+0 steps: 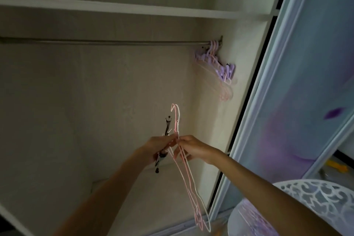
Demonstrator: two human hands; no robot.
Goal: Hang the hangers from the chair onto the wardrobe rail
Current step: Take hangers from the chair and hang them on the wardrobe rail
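At centre frame, the left hand [160, 146] grips a dark clip hanger [162, 145]; the right hand [193, 148] pinches 2 pink hangers [188, 174]. In the wardrobe [115, 92], purple and pink hangers [216, 59] crowd the rail [105, 42] at upper right.

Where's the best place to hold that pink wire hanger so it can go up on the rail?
By the neck just under the hook, where the right hand pinches the pink hanger from its right side. The hook stands free above the fingers, and the long body hangs below. This leaves the hook clear to go over the rail.
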